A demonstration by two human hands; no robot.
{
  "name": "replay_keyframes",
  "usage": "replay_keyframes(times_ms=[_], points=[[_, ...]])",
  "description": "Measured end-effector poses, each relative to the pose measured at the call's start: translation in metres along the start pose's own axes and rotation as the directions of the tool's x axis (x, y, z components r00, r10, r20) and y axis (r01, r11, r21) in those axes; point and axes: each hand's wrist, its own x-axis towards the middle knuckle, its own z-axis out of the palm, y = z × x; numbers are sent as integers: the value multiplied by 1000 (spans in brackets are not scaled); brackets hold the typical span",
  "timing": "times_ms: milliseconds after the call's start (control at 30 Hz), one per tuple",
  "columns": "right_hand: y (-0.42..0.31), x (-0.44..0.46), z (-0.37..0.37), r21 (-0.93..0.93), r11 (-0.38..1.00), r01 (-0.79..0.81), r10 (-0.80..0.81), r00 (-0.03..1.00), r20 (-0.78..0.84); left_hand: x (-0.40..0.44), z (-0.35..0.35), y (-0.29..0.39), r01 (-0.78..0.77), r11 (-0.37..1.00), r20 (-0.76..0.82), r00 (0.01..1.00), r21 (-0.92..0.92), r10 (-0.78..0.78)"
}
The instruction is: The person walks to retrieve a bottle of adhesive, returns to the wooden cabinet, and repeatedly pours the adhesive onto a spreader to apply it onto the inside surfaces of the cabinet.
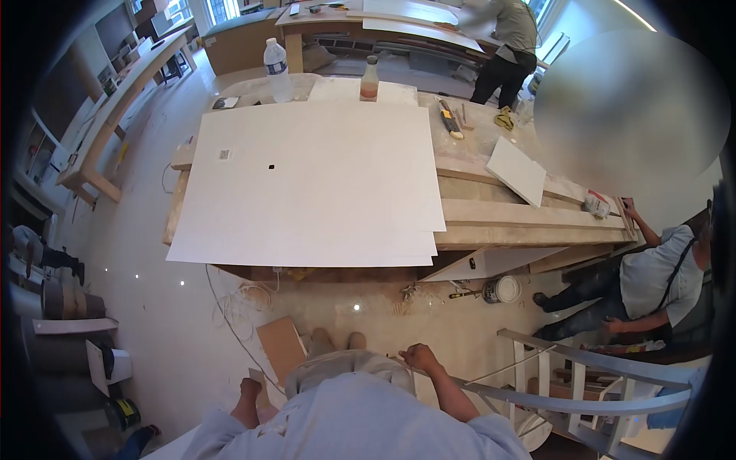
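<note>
My left hand (248,391) is low beside my left hip, its fingers closed round a small flat grey piece (257,375) that looks like a scraper blade. To the right of my waist, my right hand (420,358) is closed, with a small thin thing at its fingertips, too small to name. In front of me, large white panels (322,184) lie stacked on a wooden workbench (491,215); the top one has a small dark square and a printed label. Neither hand touches the panels.
A water bottle (277,70), a second bottle (369,80) and a utility knife (450,121) are on the bench. A bucket (503,290), brown board (281,349) and cable (222,307) lie on the floor. A ladder (590,376) stands right; a co-worker (652,276) is beyond it.
</note>
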Motion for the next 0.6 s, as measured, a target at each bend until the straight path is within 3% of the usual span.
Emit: replay_keyframes(times_ms=[100, 133, 167, 200, 267, 300, 433, 533, 600], points=[[18, -1, 20, 241, 953, -183, 196, 980, -31, 20, 4, 3, -298, 954, -94, 950, 21, 299], [35, -2, 27, 94, 993, -65, 70, 996, -52, 22, 0, 7, -556, 604, -84, 692, 571, 717], [56, -4, 39, -46, 999, 28, -32, 997, -70, 32, -4, 18, -588, 508, -125, 569, 629, 813], [79, -5, 61, -181, 977, 108, -122, 990, -66, 41, -14, 30, -645, 481, -97, 537, 594, 838], [153, 30, 130, -287, 952, -109, 147, 983, 112, 42, -34, 61, -659, 681, -44, 707, 318, 706], [135, 13, 107, -279, 943, -181, 250, 939, 235, 44, -40, 75, -618, 758, -38, 770, 208, 637], [120, 1, 94, -147, 914, -378, 395, 912, 107, 56, -60, 121, -599, 800, -12, 800, 44, 600], [71, -12, 70, -24, 929, -370, 364, 921, -138, 69, -72, 150, -627, 779, -24, 779, -18, 626], [39, -12, 60, 78, 924, -374, 382, 906, -181, 73, -81, 173, -656, 754, -25, 755, -32, 655]])
